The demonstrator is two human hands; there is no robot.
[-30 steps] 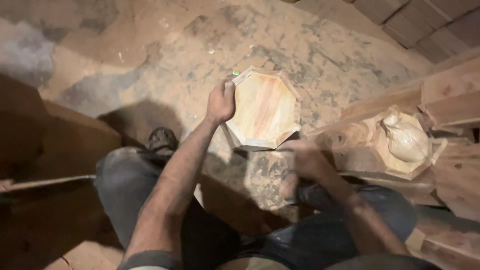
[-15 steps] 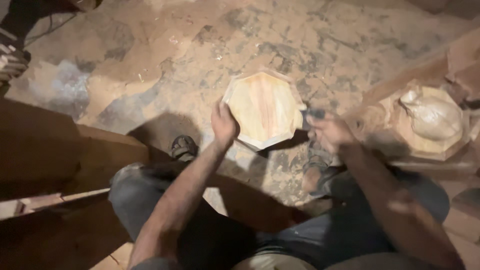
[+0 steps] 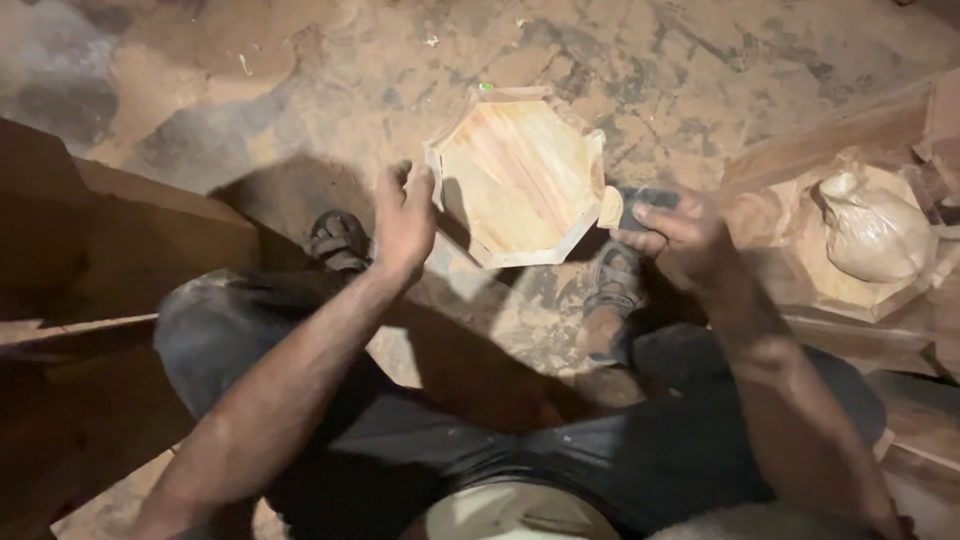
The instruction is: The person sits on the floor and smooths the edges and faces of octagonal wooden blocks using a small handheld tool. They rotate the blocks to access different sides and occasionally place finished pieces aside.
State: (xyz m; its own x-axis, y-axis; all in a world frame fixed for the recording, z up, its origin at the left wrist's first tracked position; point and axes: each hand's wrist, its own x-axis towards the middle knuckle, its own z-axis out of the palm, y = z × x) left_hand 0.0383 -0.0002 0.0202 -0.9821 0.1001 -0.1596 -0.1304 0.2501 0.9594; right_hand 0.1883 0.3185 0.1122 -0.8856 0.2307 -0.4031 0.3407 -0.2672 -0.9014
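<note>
Hands work one octagonal wooden tray (image 3: 520, 175), held tilted above the dusty floor (image 3: 300, 70) between the knees. The left hand (image 3: 405, 222) has its grip closed on the tray's left rim; the right hand (image 3: 680, 235) pinches a dark sanding pad (image 3: 640, 203) against the right rim. A second octagonal tray (image 3: 800, 275) at right holds one filled bag (image 3: 875, 230).

Our left hand (image 3: 404, 222) is raised with fingers curled loosely, thumb pointing up. Opposite it, our right hand (image 3: 683, 238) is clenched, knuckles forward, both forearms angling inward from our knees.
</note>
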